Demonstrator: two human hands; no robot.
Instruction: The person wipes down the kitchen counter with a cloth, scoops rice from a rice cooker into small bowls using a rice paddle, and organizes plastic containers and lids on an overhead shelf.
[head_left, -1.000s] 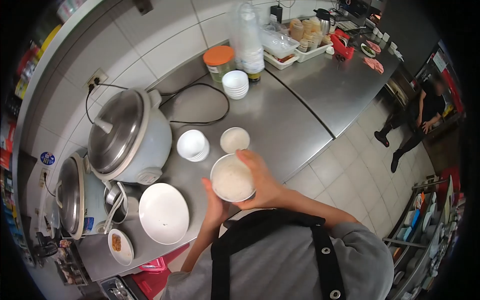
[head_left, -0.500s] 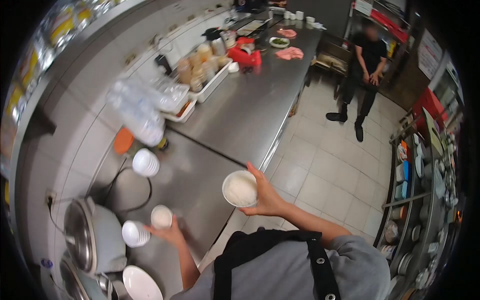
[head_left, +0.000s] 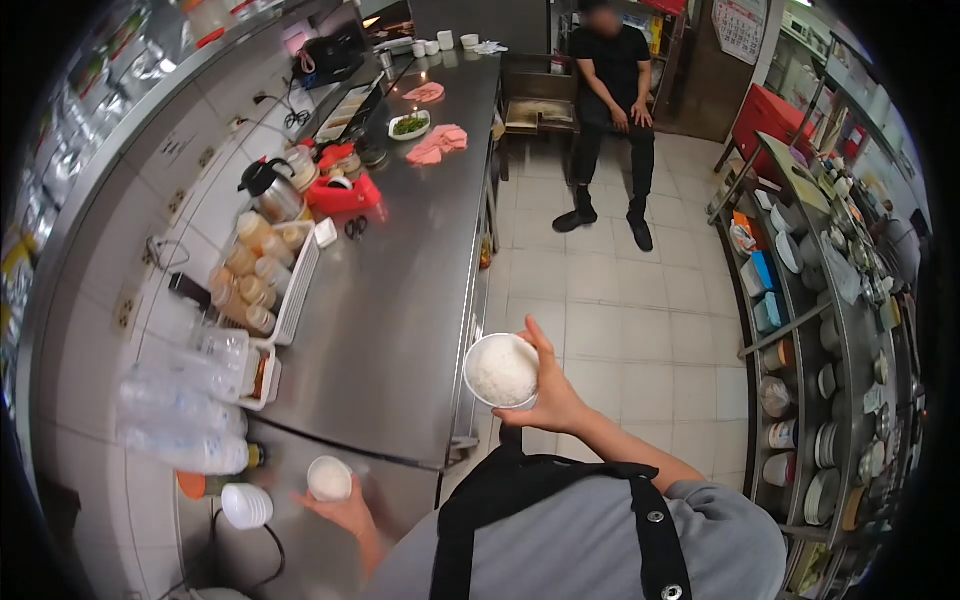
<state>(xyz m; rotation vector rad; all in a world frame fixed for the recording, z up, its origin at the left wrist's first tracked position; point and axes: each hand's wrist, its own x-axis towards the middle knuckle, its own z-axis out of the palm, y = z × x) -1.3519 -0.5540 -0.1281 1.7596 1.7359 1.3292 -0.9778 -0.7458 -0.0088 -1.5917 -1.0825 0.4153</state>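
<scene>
In my right hand [head_left: 550,392] is a white bowl of rice [head_left: 503,371], gripped by its side and held up beyond the counter's front edge, over the floor. The fingers of my left hand [head_left: 350,508] are wrapped round a smaller white bowl of rice [head_left: 330,479], low over the steel counter. A stack of white bowls [head_left: 247,506] stands to the left of that smaller bowl. I cannot tell whether the smaller bowl touches the counter.
Along the wall are plastic-wrapped clear containers [head_left: 185,420] and a white basket of bottles [head_left: 290,290]. A red tape dispenser [head_left: 343,194], a green-filled dish [head_left: 409,125] and pink cloths [head_left: 438,144] lie farther along. A person [head_left: 612,110] sits ahead; a dish rack [head_left: 800,330] lines the right.
My view has swung left-to-right toward the far end of the kitchen, so the rice cooker has left the frame. Both bowls are still in my hands.
</scene>
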